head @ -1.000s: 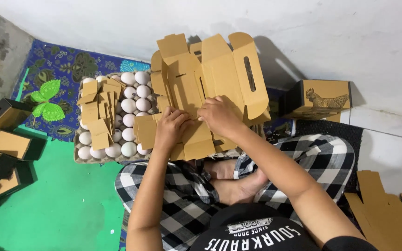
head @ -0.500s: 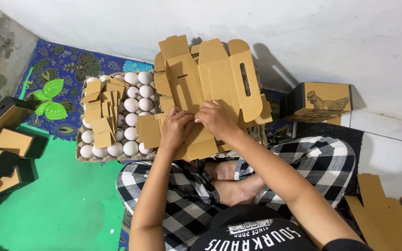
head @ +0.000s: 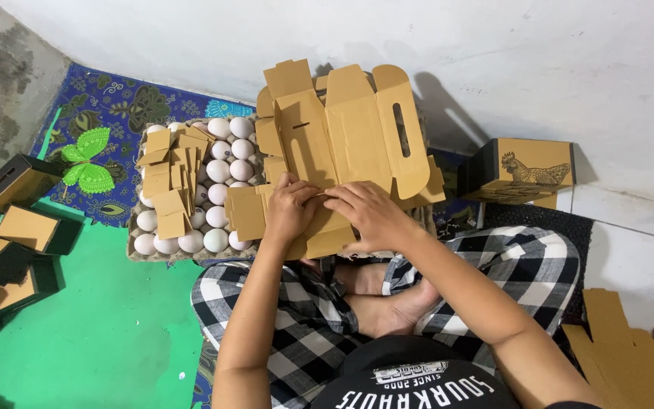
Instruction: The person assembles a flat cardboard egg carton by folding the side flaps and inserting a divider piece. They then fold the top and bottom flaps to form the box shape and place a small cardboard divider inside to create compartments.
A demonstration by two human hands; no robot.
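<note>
A flat brown cardboard box blank (head: 346, 144) with a handle slot lies unfolded in front of my crossed legs. My left hand (head: 291, 209) grips its lower left flaps. My right hand (head: 369, 214) presses and folds the lower middle flap beside it. Both hands touch the cardboard and almost meet. To the left, a tray of white eggs (head: 217, 193) lies on the floor, with several small cardboard inserts (head: 168, 178) stacked on top of the eggs.
Folded brown boxes (head: 17, 227) sit at the left on a green mat. A finished box with a chicken print (head: 524, 170) stands at the right by the white wall. More flat cardboard (head: 630, 356) lies at the lower right.
My hands have shifted slightly along the lower flaps, and the cardboard blank has tilted a little. The eggs and the boxes stay where they were.
</note>
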